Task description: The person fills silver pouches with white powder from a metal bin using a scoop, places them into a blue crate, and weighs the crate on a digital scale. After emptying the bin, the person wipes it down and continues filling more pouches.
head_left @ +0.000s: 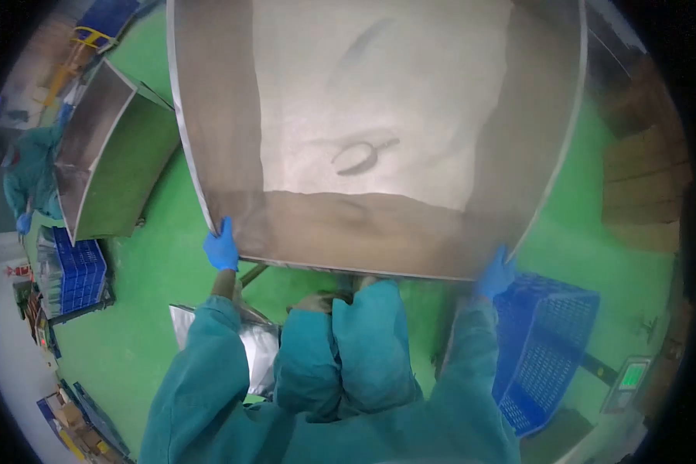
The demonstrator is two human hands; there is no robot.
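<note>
A large metal trough (pixel 363 243) fills the upper middle of the head view. Pale, powder-like material (pixel 379 85) covers much of its floor, and a round, scoop-like thing with a short handle (pixel 356 158) lies in it. My left hand (pixel 223 246), in a blue glove, is closed on the rim at the trough's near left corner. At the near right corner, my gloved right hand (pixel 496 274) grips the same rim, its fingers partly hidden by the edge.
A blue plastic crate (pixel 553 340) stands at right, beside a scale display (pixel 632 377). Below my left hand is a silvery bag (pixel 259 352). Another metal trough (pixel 127 162) stands at left near a person in green (pixel 35 170). Cardboard boxes (pixel 642 189) are stacked far right.
</note>
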